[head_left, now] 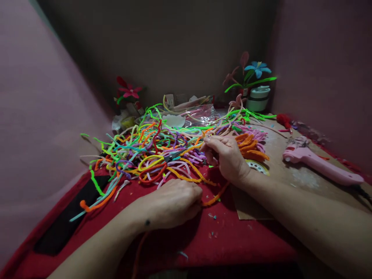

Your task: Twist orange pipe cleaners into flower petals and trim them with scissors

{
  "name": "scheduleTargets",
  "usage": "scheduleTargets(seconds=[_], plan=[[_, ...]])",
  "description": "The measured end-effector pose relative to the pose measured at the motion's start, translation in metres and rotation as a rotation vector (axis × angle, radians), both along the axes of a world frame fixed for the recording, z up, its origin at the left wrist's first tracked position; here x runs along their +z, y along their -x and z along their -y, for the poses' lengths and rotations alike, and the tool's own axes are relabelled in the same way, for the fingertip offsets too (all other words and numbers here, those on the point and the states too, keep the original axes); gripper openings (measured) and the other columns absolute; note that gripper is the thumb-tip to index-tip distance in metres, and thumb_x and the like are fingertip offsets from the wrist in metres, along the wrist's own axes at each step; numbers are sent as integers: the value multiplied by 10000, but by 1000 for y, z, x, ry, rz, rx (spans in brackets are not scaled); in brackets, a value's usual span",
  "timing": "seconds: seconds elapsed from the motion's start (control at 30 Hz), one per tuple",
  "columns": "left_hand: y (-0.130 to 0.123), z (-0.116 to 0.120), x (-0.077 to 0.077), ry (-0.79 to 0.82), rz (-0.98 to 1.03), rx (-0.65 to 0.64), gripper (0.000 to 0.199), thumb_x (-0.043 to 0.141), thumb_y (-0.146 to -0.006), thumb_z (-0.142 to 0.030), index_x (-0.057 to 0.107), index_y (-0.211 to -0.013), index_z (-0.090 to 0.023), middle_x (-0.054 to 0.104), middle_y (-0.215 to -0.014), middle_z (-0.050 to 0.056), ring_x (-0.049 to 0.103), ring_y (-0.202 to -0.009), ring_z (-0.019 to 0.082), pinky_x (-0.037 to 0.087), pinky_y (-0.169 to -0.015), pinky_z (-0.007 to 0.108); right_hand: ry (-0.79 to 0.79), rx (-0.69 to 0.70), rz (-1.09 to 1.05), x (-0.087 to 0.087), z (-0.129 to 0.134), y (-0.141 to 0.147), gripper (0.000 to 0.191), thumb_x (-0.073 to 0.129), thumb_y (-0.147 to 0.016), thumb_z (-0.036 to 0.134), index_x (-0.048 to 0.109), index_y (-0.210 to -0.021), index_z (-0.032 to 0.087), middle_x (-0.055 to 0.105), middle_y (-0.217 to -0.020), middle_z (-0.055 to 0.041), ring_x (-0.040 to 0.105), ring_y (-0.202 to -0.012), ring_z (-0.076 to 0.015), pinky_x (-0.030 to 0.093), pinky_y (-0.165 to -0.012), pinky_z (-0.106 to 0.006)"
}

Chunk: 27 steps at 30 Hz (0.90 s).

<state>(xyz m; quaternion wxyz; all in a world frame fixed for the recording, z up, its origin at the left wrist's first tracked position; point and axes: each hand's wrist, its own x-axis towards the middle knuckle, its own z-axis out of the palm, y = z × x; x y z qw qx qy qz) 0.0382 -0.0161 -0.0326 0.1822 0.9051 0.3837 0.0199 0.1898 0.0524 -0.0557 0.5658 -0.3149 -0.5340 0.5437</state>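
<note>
My left hand [176, 201] is closed low over the red cloth, its fingers wrapped round an orange pipe cleaner [214, 199]. From there the strand curves right and up toward my right hand [228, 157], which is pinched shut; its fingertips partly hide their hold. Another orange-red length hangs below my left wrist. Just beyond both hands spreads a tangled pile of pipe cleaners [136, 145] in many colours. Scissors [173, 155] with yellow and red handles lie on its near side. Beside my right hand rests a bundle of folded orange pipe cleaners [252, 147].
A pink glue gun [322, 162] lies on a brown board [279, 186] at right, its cord trailing off. A white-and-yellow ring [257, 167] sits by my right wrist. Pipe-cleaner flowers [258, 69] and a pale lidded container [258, 99] stand behind. A black strip [68, 221] lies left.
</note>
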Motion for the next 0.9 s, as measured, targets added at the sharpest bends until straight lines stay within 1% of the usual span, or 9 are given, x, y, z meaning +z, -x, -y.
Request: scheduleTargets(seconds=[0.1,0.2,0.27,0.33,0.43,0.5,0.63,0.73,0.9], plan=[[15,-10,18,205,81,81,125,516,-764,-192,527,-640,-177,514,-604,-12,411,-523,97,297,-481,229,189,-17,-150,2,-8,-3,270,489,-766,313,537,-548,161,406,-357,50,310,-295,-61,195,-334,-222],[36,-22,32,473,399,345,157,500,-802,-270,503,-674,-177,462,-537,-34,367,-439,68,261,-407,196,427,-59,-332,2,-17,-5,233,474,-749,282,512,-554,160,404,-366,54,279,-287,-49,167,-325,-204],[45,-29,33,512,637,505,184,541,-783,-321,486,-682,-177,445,-504,-47,305,-376,46,215,-362,184,486,-55,-369,1,-18,-5,188,500,-728,255,522,-573,150,433,-397,49,301,-305,-42,182,-331,-191],[47,-34,28,467,822,606,199,579,-755,-323,462,-687,-176,483,-549,-43,299,-372,30,203,-358,170,470,53,-324,0,-14,-1,134,543,-709,247,568,-636,137,504,-467,28,368,-338,-50,233,-340,-190],[36,-37,18,466,818,615,195,583,-762,-316,473,-710,-164,455,-545,-60,280,-390,18,190,-374,151,362,330,-230,-2,-2,6,170,607,-713,296,617,-739,128,583,-592,-8,469,-423,-72,297,-373,-190],[26,-35,12,441,746,588,198,567,-779,-325,487,-716,-156,399,-524,-73,281,-420,22,212,-399,146,304,422,-216,-5,4,10,188,636,-715,311,630,-778,134,603,-638,-11,500,-470,-74,322,-404,-185],[15,-33,7,364,628,493,243,542,-797,-325,504,-661,-126,442,-602,-37,372,-534,44,300,-483,156,271,353,-297,-7,1,10,139,652,-711,260,645,-724,122,644,-706,-35,571,-620,-101,429,-570,-217],[16,-33,6,374,577,505,277,502,-819,-347,478,-642,-135,406,-541,-52,334,-479,42,263,-443,162,309,324,-462,-3,-6,7,88,610,-749,199,638,-710,125,654,-702,-39,602,-682,-122,463,-708,-268],[17,-32,7,511,652,577,269,509,-807,-397,432,-691,-167,310,-498,-89,234,-404,35,175,-374,166,446,256,-662,11,-11,0,202,457,-850,111,579,-691,137,606,-616,-27,586,-615,-111,485,-657,-265]])
